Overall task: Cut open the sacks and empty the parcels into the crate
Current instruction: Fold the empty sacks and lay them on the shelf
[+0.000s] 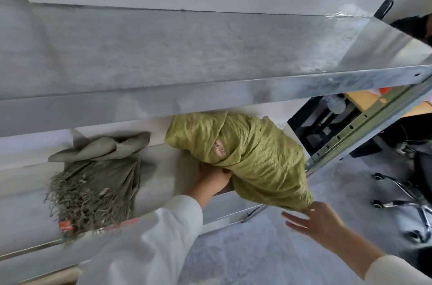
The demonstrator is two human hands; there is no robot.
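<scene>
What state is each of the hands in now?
Left hand: against the crumpled green woven sack, fingers hidden, cannot tell.
Right hand: open, fingers spread, by the sack's lower end.

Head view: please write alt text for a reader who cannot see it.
A person's left hand reaches under a crumpled green sack that overhangs the front edge of a metal shelf, while the right hand, fingers spread, is open at the sack's hanging end. A frayed grey sack lies on the same shelf to the left.
</scene>
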